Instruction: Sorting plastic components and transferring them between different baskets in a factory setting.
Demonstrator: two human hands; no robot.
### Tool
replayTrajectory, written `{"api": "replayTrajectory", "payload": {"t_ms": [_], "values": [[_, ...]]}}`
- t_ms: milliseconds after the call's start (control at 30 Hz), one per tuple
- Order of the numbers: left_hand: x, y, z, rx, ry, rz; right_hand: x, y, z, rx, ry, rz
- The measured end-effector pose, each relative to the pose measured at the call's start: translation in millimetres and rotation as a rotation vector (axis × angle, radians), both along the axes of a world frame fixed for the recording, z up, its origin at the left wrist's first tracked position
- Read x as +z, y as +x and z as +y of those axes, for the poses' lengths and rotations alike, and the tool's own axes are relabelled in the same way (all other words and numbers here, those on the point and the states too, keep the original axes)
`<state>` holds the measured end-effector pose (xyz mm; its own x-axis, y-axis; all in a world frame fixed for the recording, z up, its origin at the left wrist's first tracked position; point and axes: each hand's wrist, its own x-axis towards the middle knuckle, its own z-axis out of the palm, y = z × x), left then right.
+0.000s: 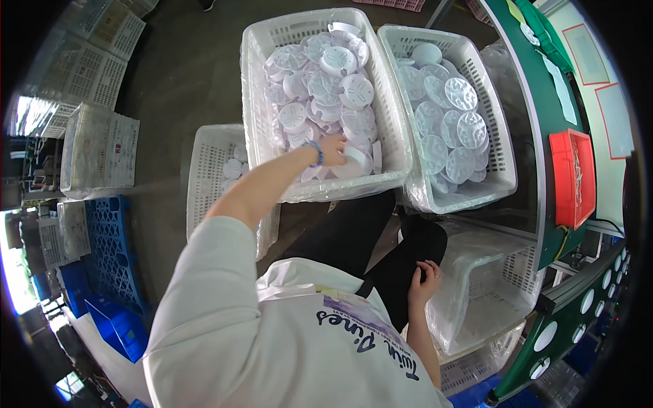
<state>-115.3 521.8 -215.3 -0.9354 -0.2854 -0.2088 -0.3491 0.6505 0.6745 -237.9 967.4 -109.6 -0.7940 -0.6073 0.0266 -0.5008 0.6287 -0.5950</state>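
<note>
My left hand (332, 147), with a blue band on the wrist, reaches into a white mesh basket (254, 88) heaped with white round plastic discs (325, 81). Its fingers close on one disc (355, 160) at the basket's near edge. My right hand (424, 277) rests on my black trouser leg (354, 234) near my lap, its fingers loosely curled and holding nothing.
To the right stands a second white basket (502, 146), plastic-lined and full of discs. A third basket (204, 173) with a few discs sits lower left. A lined, empty-looking basket (500, 285) is by my right knee. A red tray (573, 178) lies on the green bench; blue pallets (112, 248) are at the left.
</note>
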Motion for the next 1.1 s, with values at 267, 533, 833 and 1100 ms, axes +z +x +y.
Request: {"api": "replayTrajectory", "payload": {"t_ms": [267,533,833,1100], "values": [[-29.2,1.8,18.9,0.023,-0.246,-0.098,1.5,3.2,-5.3,0.053,-0.028,0.022],[201.4,221.1,-54.8,0.785,0.233,-0.006,-13.5,-5.5,12.9,0.051,-0.065,-0.011],[198.8,230.2,-43.9,0.698,-0.138,-0.326,-15.1,-7.7,8.8,0.078,-0.03,-0.027],[56.8,-7.4,21.4,0.14,-0.078,0.025,-13.3,-5.9,8.4,0.062,-0.054,-0.022]]}}
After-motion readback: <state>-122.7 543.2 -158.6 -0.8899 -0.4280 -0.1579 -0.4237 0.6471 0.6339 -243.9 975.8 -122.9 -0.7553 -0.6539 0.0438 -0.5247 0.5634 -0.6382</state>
